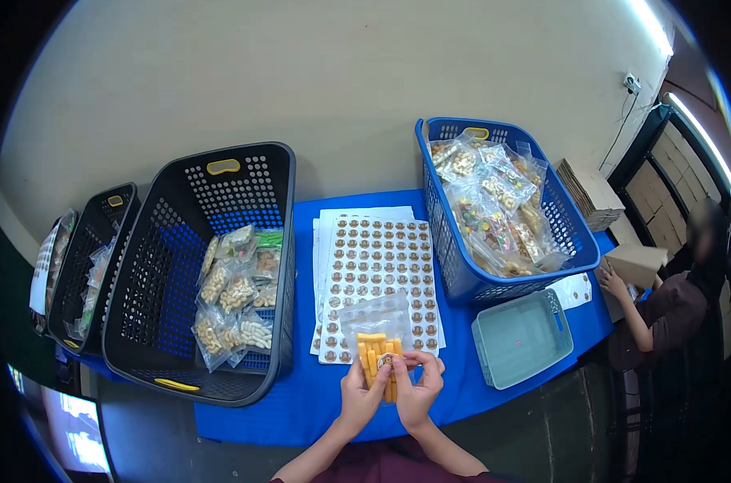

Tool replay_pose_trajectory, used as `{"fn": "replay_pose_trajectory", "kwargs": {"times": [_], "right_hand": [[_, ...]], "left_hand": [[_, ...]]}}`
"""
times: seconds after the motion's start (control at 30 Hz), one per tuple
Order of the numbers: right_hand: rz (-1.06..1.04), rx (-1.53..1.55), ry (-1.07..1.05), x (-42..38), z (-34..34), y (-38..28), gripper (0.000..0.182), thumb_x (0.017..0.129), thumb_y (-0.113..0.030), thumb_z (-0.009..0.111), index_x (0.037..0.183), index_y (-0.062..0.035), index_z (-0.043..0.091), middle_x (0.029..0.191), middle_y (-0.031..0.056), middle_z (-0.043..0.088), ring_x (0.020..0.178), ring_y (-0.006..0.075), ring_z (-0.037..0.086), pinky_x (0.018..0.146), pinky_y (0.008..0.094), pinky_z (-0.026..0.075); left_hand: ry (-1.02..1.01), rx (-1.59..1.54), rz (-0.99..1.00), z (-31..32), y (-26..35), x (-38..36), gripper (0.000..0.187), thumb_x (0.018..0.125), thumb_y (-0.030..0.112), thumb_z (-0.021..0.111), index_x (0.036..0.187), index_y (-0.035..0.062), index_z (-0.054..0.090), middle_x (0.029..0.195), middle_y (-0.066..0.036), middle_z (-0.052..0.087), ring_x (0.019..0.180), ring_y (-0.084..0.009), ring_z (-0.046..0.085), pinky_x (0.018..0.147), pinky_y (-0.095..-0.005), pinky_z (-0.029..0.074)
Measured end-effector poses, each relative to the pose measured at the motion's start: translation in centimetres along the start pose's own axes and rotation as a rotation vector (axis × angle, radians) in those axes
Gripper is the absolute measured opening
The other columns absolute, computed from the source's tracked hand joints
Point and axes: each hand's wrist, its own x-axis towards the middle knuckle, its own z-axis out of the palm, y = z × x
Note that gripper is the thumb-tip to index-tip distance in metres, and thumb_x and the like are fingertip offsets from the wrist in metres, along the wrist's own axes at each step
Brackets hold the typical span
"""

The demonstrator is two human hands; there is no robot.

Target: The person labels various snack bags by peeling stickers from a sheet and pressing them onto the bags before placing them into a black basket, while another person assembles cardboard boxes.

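Observation:
A clear plastic bag of yellow stick-shaped snacks [371, 340] is held up in front of me, over the near edge of the sticker sheets. My left hand [360, 400] grips its lower left side, thumb on the front. On the bag's front shows a small round brown-and-white sticker [386, 360]. My right hand [416, 394] has its thumb and curled fingers pinched at that sticker, by the bag's right side. Behind the bag, a white sheet with rows of round stickers [379, 278] lies on top of other sheets.
A large black basket [281, 189] with bagged snacks stands left; smaller black baskets [74, 278] lie beyond it. At right are a full blue basket [510, 284] and a green-grey tray [526, 346] on the blue tablecloth [301, 410]. A person [679, 310] handles cardboard at far right.

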Motion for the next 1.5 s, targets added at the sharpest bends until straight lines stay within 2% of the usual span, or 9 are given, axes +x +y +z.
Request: {"fn": "replay_pose_trajectory", "kwargs": {"times": [0.17, 0.27, 0.37, 0.47, 0.67, 0.83, 1.13, 1.27, 1.5], "right_hand": [[-0.028, -0.189, -0.124, 0.3, -0.2, 0.9, 0.02, 0.071, -0.007, 0.068, 0.085, -0.0026, 0.054, 0.073, 0.0021, 0.055, 0.067, 0.0093, 0.042, 0.063, 0.023, 0.036], [0.245, 0.119, -0.198, 0.8, -0.1, 2.0, 0.029, 0.072, -0.009, 0.068, 0.094, -0.0019, 0.05, 0.084, 0.0034, 0.055, 0.072, 0.0082, 0.046, 0.065, 0.0223, 0.038], [0.625, 0.613, -0.466, 2.4, -1.0, 1.2, 0.034, 0.075, -0.009, 0.065, 0.102, -0.0013, 0.046, 0.092, 0.0049, 0.053, 0.082, 0.0086, 0.049, 0.07, 0.0223, 0.041], [0.53, 0.506, -0.56, 1.9, -1.0, 1.7, 0.031, 0.078, -0.011, 0.062, 0.103, -0.0015, 0.046, 0.09, 0.0048, 0.053, 0.089, 0.0102, 0.05, 0.077, 0.0242, 0.041], [0.254, 0.156, -0.59, 1.3, -1.1, 2.9, 0.031, 0.078, -0.013, 0.062, 0.103, -0.0025, 0.046, 0.088, 0.0043, 0.053, 0.085, 0.0089, 0.05, 0.074, 0.0233, 0.04], [0.281, 0.195, -0.605, 0.5, -1.4, 2.4, 0.031, 0.078, -0.014, 0.062, 0.101, -0.002, 0.045, 0.09, 0.0057, 0.053, 0.085, 0.0098, 0.05, 0.073, 0.0236, 0.04], [0.239, 0.205, -0.624, -0.2, -1.2, 1.0, 0.041, 0.077, -0.014, 0.063, 0.107, 0.0006, 0.039, 0.097, 0.009, 0.052, 0.093, 0.0136, 0.05, 0.083, 0.0284, 0.039], [0.311, 0.353, -0.647, -0.5, -1.4, 1.7, 0.042, 0.078, -0.014, 0.063, 0.11, 0.0001, 0.039, 0.101, 0.0096, 0.051, 0.096, 0.0137, 0.049, 0.084, 0.0288, 0.039], [0.44, 0.457, -0.557, 0.3, -2.0, 1.7, 0.014, 0.083, -0.011, 0.056, 0.091, -0.0002, 0.054, 0.083, 0.0017, 0.057, 0.077, 0.0056, 0.051, 0.07, 0.0209, 0.041]], "left_hand": [[0.003, -0.01, -0.039, -0.4, -0.3, 0.3, 0.026, 0.086, 0.013, 0.052, 0.106, -0.0039, 0.047, 0.094, -0.009, 0.059, 0.086, -0.01, 0.055, 0.071, -0.0237, 0.045], [0.009, -0.122, -0.046, -0.8, -1.1, 0.4, 0.026, 0.087, 0.012, 0.05, 0.107, -0.0038, 0.047, 0.097, -0.009, 0.058, 0.087, -0.0095, 0.054, 0.074, -0.0238, 0.045], [-0.02, -0.157, -0.085, -1.1, -1.3, 0.4, 0.026, 0.088, 0.011, 0.048, 0.11, -0.0033, 0.046, 0.099, -0.008, 0.057, 0.09, -0.0095, 0.053, 0.076, -0.0237, 0.044], [-0.019, -0.277, -0.158, -0.9, -1.6, 0.3, 0.027, 0.088, 0.011, 0.048, 0.111, -0.0028, 0.045, 0.101, -0.008, 0.056, 0.091, -0.0102, 0.053, 0.078, -0.0235, 0.043], [-0.057, -0.302, -0.271, -1.4, -0.7, 0.1, 0.028, 0.088, 0.014, 0.047, 0.11, -0.0022, 0.046, 0.103, -0.009, 0.055, 0.092, -0.0116, 0.053, 0.079, -0.025, 0.043], [-0.171, -0.233, -0.347, -2.9, -0.9, 0.6, 0.023, 0.087, 0.016, 0.05, 0.101, -0.0015, 0.051, 0.09, -0.006, 0.059, 0.082, -0.0094, 0.055, 0.073, -0.0239, 0.045], [0.04, -0.134, -0.177, -2.2, -1.3, 0.4, 0.022, 0.086, 0.019, 0.054, 0.092, -0.0021, 0.053, 0.08, -0.005, 0.059, 0.074, -0.0064, 0.054, 0.063, -0.0221, 0.045], [-0.069, -0.156, -0.227, -3.0, -1.1, 0.6, 0.024, 0.086, 0.019, 0.054, 0.097, -0.0018, 0.052, 0.083, -0.005, 0.059, 0.075, -0.0071, 0.054, 0.066, -0.0226, 0.045], [-0.335, -0.19, -0.234, -3.7, 0.2, -0.4, 0.032, 0.084, 0.012, 0.055, 0.111, -0.0014, 0.044, 0.101, -0.006, 0.055, 0.091, -0.0094, 0.053, 0.077, -0.0236, 0.044]]}}
